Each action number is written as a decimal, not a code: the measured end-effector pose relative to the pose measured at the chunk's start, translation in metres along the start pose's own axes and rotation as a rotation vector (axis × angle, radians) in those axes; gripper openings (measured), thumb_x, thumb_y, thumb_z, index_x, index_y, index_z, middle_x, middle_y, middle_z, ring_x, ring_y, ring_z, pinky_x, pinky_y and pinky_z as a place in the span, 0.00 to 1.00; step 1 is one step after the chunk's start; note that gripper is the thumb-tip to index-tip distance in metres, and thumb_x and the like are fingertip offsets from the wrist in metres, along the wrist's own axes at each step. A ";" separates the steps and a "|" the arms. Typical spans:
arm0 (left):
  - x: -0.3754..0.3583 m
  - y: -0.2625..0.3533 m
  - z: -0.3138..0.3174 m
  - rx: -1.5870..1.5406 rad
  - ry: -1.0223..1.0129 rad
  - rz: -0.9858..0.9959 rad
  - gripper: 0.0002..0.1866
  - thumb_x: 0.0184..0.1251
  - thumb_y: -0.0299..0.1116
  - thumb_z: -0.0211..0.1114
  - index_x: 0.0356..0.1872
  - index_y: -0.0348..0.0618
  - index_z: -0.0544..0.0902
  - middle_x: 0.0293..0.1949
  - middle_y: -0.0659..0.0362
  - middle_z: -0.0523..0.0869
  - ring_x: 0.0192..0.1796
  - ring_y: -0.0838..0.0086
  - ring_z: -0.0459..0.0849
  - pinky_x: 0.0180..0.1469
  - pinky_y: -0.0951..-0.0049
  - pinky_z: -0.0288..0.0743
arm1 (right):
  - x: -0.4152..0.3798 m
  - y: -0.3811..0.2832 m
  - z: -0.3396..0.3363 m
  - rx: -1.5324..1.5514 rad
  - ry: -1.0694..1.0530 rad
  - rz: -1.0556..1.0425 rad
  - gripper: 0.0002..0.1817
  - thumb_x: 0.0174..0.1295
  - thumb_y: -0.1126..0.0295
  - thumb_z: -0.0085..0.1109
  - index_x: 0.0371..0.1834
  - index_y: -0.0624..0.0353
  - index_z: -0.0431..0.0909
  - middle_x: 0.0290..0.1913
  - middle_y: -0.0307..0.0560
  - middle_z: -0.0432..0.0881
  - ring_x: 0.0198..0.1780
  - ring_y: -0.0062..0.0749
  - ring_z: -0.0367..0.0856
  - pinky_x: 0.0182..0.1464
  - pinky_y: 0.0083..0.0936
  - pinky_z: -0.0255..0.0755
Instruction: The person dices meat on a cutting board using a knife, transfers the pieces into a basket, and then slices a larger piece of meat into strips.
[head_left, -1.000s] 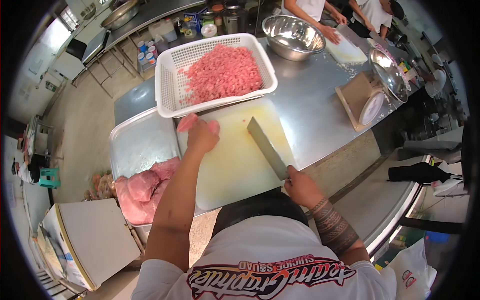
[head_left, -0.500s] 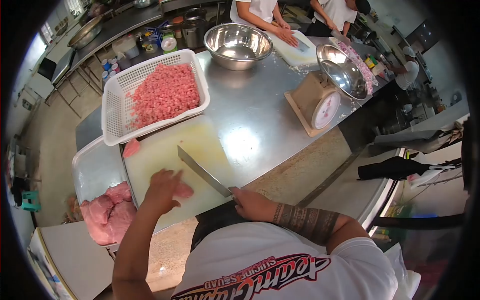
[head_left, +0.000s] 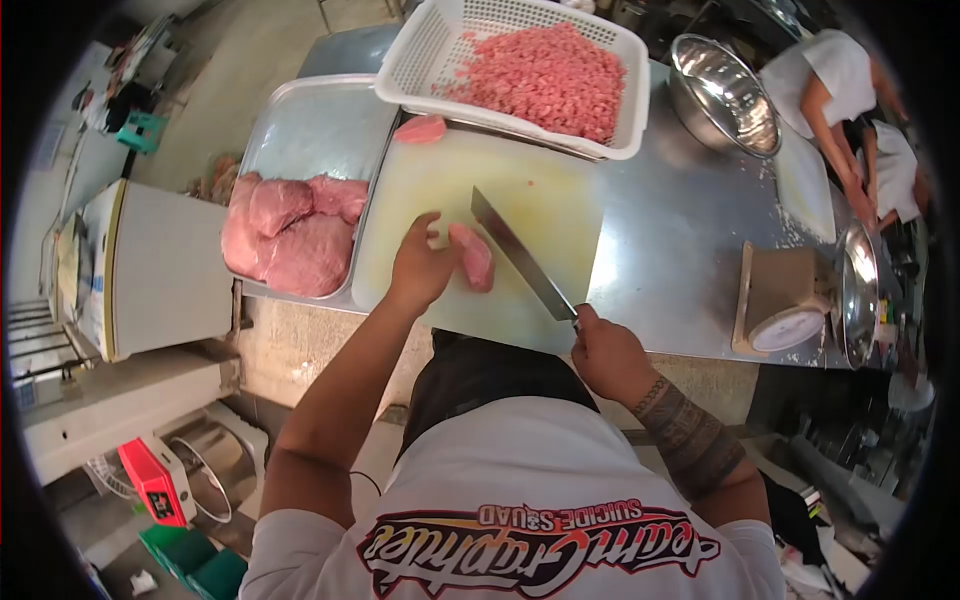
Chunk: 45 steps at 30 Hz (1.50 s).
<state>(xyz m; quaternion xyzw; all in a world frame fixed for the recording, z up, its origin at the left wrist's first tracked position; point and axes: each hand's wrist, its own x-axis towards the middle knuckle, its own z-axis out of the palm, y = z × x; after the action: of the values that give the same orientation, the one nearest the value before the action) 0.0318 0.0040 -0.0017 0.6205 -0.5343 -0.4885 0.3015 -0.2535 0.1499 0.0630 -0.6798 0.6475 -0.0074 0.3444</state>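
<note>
Gripping the knife (head_left: 523, 255), the right hand (head_left: 608, 352) was wrapped tight by the near right corner of the board (head_left: 548, 225). The left hand (head_left: 422, 262) was over the board's left part, fingers bent and apart, next to a strip of meat (head_left: 473, 258) on the board. I could not tell if they touched. A slice (head_left: 420, 129) lay at the board's far left corner. Left of the board, a tray (head_left: 325, 105) held big chunks (head_left: 300, 235). Past the board, a basket (head_left: 430, 55) held pink bits (head_left: 560, 75).
</note>
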 end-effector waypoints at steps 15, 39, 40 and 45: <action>0.010 0.057 -0.016 0.804 -0.402 0.321 0.23 0.64 0.24 0.75 0.60 0.39 0.78 0.54 0.44 0.80 0.53 0.45 0.89 0.53 0.52 0.87 | -0.044 -0.079 -0.055 0.157 -0.170 0.183 0.17 0.67 0.74 0.59 0.57 0.67 0.70 0.32 0.63 0.85 0.38 0.65 0.87 0.43 0.58 0.80; 0.010 0.030 -0.024 0.572 -0.314 0.458 0.25 0.61 0.30 0.81 0.57 0.39 0.80 0.50 0.46 0.83 0.51 0.43 0.86 0.50 0.48 0.82 | 0.002 -0.129 -0.014 0.056 0.095 0.191 0.12 0.67 0.75 0.58 0.51 0.63 0.70 0.32 0.62 0.85 0.36 0.63 0.88 0.40 0.55 0.81; 0.010 0.029 -0.023 0.573 -0.305 0.462 0.25 0.61 0.30 0.81 0.57 0.39 0.80 0.50 0.46 0.84 0.51 0.43 0.86 0.50 0.48 0.82 | -0.009 -0.130 -0.021 0.079 0.063 0.200 0.12 0.67 0.75 0.58 0.52 0.63 0.70 0.33 0.62 0.85 0.37 0.64 0.88 0.41 0.56 0.81; 0.012 0.021 -0.022 0.510 -0.304 0.458 0.25 0.61 0.31 0.81 0.56 0.39 0.80 0.50 0.47 0.84 0.52 0.44 0.85 0.51 0.49 0.82 | -0.024 -0.130 -0.031 0.108 -0.034 0.222 0.13 0.69 0.74 0.58 0.53 0.65 0.70 0.33 0.63 0.86 0.37 0.65 0.88 0.40 0.57 0.80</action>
<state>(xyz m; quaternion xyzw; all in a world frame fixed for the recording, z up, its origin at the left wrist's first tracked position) 0.0438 -0.0160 0.0215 0.4605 -0.8024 -0.3460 0.1558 -0.1581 0.1475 0.1591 -0.5843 0.7116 0.0072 0.3901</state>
